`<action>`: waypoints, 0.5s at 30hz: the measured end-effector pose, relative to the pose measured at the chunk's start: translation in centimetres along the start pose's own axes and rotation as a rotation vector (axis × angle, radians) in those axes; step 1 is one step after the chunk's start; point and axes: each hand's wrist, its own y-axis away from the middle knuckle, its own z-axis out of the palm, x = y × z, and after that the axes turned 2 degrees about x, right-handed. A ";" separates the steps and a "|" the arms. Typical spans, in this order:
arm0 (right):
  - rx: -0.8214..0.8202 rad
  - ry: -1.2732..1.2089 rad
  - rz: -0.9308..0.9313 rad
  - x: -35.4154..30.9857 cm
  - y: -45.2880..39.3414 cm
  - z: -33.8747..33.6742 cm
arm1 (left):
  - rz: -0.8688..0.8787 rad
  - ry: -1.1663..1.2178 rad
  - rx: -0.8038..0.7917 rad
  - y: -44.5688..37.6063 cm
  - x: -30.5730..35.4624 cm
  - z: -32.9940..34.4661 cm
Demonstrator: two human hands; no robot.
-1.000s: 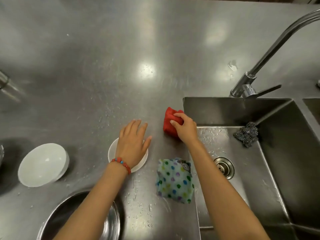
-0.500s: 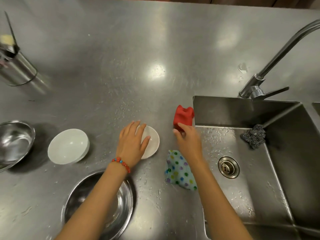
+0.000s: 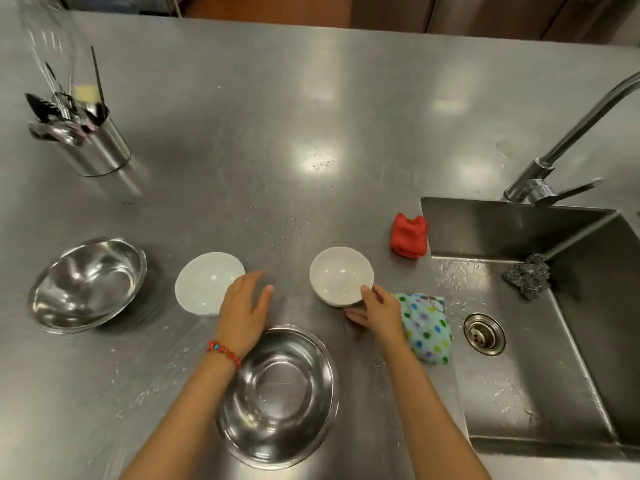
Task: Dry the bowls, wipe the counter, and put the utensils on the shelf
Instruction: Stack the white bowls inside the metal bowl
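From the head view, the drying step is judged to be just opening: a small round white ceramic bowl (image 3: 341, 275) is gripped at its near rim by the right hand (image 3: 379, 311), thumb over the edge and fingers beneath, and is held tilted just above the brushed stainless-steel counter (image 3: 242, 133). The left hand (image 3: 244, 308) is spread wide and holds nothing, hovering beside a second white ceramic bowl (image 3: 204, 284) that rests upright on the counter. No cloth is in either hand, so the next move is judged to call for one to be picked up: a soft polka-dotted blue cloth (image 3: 427, 327) lies crumpled just beside the right wrist at the sink's edge, and a folded red cloth (image 3: 408, 235) sits near the sink corner. Two wide, mirror-polished steel mixing bowls are also seen, one near the body (image 3: 277, 396) and one tilted at the far left (image 3: 86, 284). The utensils (image 3: 62, 102) are stood in a shiny cylindrical steel holder (image 3: 100, 150) at the back left, not yet shelved; no shelf is visible. Fine droplets are scattered over the counter, which is not yet wiped. A coarse wire scourer (image 3: 528, 278) lies in the wet steel sink (image 3: 519, 393).
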 end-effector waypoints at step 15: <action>0.004 -0.117 -0.097 -1.1 3.3 4.1 | -0.373 0.407 0.401 0.9 -6.5 -6.1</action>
